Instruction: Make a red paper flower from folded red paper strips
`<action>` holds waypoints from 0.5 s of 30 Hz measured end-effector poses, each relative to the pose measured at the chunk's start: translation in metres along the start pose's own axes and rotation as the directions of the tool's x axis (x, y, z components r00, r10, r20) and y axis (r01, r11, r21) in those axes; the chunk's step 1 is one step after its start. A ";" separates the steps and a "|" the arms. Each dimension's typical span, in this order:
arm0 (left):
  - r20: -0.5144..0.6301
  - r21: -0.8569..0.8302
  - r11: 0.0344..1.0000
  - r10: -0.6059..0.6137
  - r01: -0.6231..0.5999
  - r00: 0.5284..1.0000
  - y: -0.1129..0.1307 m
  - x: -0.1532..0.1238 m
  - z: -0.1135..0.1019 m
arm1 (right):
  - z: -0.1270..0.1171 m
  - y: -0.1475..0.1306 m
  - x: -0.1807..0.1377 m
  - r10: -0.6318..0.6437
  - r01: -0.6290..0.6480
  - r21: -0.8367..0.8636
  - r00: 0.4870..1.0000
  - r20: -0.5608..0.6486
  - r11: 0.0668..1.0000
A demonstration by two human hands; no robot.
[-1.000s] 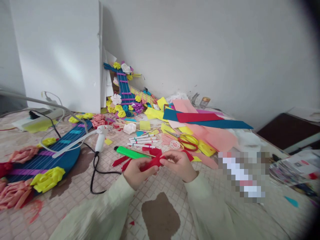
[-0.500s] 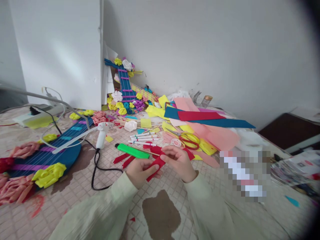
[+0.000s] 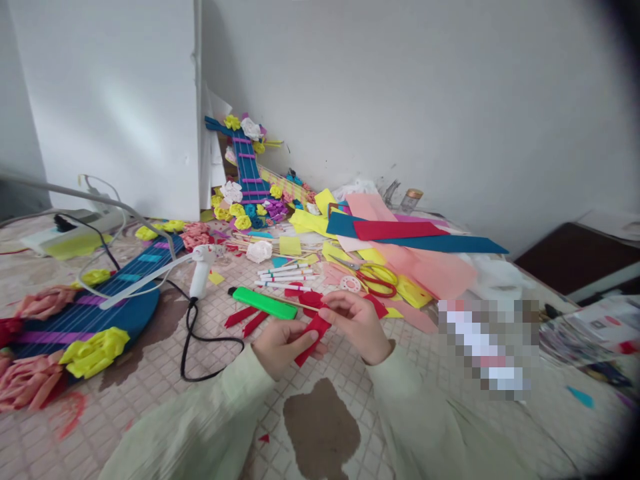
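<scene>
Red paper strip (image 3: 313, 335) pinched between left hand (image 3: 280, 347) and right hand (image 3: 357, 325).

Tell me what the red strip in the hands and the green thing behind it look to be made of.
Red strip: probably crepe or felt-like paper, matte, bending softly between left hand and right hand. Green cutter-like tool: likely plastic, smooth, evenly bright, rigid-edged.

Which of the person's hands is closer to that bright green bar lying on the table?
Left. The left hand sits just below the green bar, apart from it. The right hand lies farther off to its right. Both pinch a red paper piece.
</scene>
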State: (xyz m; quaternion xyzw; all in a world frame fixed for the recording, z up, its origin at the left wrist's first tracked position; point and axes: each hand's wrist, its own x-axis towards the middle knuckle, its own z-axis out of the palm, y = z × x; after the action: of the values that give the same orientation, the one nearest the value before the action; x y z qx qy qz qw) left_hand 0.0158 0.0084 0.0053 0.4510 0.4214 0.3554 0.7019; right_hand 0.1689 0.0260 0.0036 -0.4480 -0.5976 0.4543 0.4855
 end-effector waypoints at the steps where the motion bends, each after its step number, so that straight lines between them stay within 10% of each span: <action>1: -0.006 -0.002 1.000 0.003 -0.003 1.000 0.000 0.000 0.000 | 0.000 -0.001 0.000 0.011 -0.011 0.019 1.000 0.014 1.000; 15: -0.063 0.226 0.969 0.114 -0.097 0.991 -0.001 0.001 -0.003 | 0.005 -0.001 -0.005 0.069 -0.071 0.024 0.994 0.090 0.997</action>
State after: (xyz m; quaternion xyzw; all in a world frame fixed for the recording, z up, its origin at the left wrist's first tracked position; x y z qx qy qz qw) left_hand 0.0131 0.0100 0.0036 0.5347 0.4603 0.3595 0.6107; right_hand 0.1646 0.0208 0.0028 -0.4413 -0.5963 0.4986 0.4483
